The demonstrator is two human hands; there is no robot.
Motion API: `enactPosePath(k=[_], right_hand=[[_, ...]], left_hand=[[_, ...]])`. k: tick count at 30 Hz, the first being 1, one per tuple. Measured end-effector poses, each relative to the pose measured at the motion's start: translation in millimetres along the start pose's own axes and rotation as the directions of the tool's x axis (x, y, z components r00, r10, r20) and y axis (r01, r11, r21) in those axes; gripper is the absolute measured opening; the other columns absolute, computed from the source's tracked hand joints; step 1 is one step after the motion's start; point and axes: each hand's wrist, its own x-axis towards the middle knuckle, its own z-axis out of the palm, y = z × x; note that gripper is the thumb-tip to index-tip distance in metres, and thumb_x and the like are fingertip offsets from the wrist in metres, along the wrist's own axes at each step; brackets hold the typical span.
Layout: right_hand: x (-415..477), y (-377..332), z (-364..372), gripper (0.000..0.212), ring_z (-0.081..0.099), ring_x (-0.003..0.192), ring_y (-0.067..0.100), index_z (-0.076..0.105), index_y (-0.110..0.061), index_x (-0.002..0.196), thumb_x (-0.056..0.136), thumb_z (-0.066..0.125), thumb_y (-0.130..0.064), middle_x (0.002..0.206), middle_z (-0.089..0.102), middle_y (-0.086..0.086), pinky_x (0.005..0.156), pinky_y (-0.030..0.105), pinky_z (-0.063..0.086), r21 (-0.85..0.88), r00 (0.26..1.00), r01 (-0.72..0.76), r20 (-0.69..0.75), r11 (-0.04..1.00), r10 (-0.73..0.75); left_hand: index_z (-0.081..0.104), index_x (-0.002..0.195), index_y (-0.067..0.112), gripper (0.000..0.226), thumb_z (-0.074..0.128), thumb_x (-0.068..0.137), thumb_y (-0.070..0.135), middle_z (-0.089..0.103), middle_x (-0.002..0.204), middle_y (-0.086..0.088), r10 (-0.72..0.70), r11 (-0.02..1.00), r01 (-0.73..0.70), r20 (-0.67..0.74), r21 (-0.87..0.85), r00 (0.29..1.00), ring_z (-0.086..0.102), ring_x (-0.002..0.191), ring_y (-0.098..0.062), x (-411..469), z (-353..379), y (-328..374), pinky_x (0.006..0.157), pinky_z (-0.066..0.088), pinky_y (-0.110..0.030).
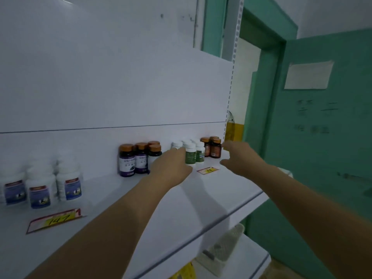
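Shelving: white shelf (211, 190) running from near left to far right, with another white lower shelf (247, 256) under it at near right.
Back panel: plain white board (100, 77) behind the shelf, one thin seam line across it.
Upright: slotted grey post (231, 77) at the far right end of the board.
Door: big teal-green door (322, 148) on the right, white sheet of paper (309, 75) stuck up high, plus faint writing that's too blurry to read tbh.
Frame: same green door frame (267, 87) just right of the post.
Wall: white wall (332, 11), top right.
Light: pretty dim and flat, soft shadows on the shelf.
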Motion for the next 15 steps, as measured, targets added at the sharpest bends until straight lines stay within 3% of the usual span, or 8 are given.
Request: enactPosePath(k=[5, 8, 11, 15], right_hand=[[70, -31, 44, 0.042, 0.055, 0.104, 0.027, 0.047, -0.012, 0.129, 0.089, 0.057, -0.019, 0.121, 0.056, 0.013, 0.081, 0.032, 0.047, 0.065, 0.982, 0.185, 0.029, 0.981, -0.187], [100, -52, 61, 0.048, 0.051, 0.111, 0.027, 0.042, -0.013, 0.136, 0.092, 0.056, -0.024, 0.126, 0.052, 0.014, 0.082, 0.03, 0.041, 0.132, 0.944, 0.32, 0.043, 0.938, -0.328], [122, -73, 72, 0.048, 0.049, 0.118, 0.028, 0.041, -0.011, 0.138, 0.095, 0.053, -0.028, 0.13, 0.051, 0.014, 0.091, 0.032, 0.042, 0.205, 0.892, 0.437, 0.028, 0.876, -0.451], [138, -99, 91, 0.036, 0.054, 0.104, 0.03, 0.05, -0.007, 0.122, 0.097, 0.046, -0.032, 0.117, 0.057, 0.016, 0.083, 0.036, 0.045, 0.299, 0.843, 0.507, 0.025, 0.808, -0.538]], left_hand=[[0.053, 0.112, 0.015, 0.03, 0.06, 0.089, 0.032, 0.061, 0.105, -0.003, -0.218, 0.973, 0.22, -0.036, 0.066, 0.975, 0.058, 0.089, -0.019, 14, 3, -47, 0.079, 0.052, -0.037], [0.052, 0.107, 0.015, 0.026, 0.06, 0.088, 0.031, 0.058, 0.102, -0.003, -0.377, 0.921, 0.383, -0.089, 0.074, 0.922, 0.054, 0.088, -0.018, 12, -1, -68, 0.078, 0.046, -0.032], [0.051, 0.114, 0.013, 0.032, 0.058, 0.089, 0.032, 0.056, 0.113, -0.008, -0.474, 0.858, 0.495, -0.159, 0.136, 0.866, 0.054, 0.099, -0.023, 8, -5, -81, 0.081, 0.045, -0.034], [0.046, 0.125, 0.013, 0.042, 0.052, 0.093, 0.038, 0.05, 0.125, -0.01, -0.59, 0.763, 0.617, -0.182, 0.194, 0.787, 0.051, 0.113, -0.025, -6, 3, -89, 0.084, 0.041, -0.031]])
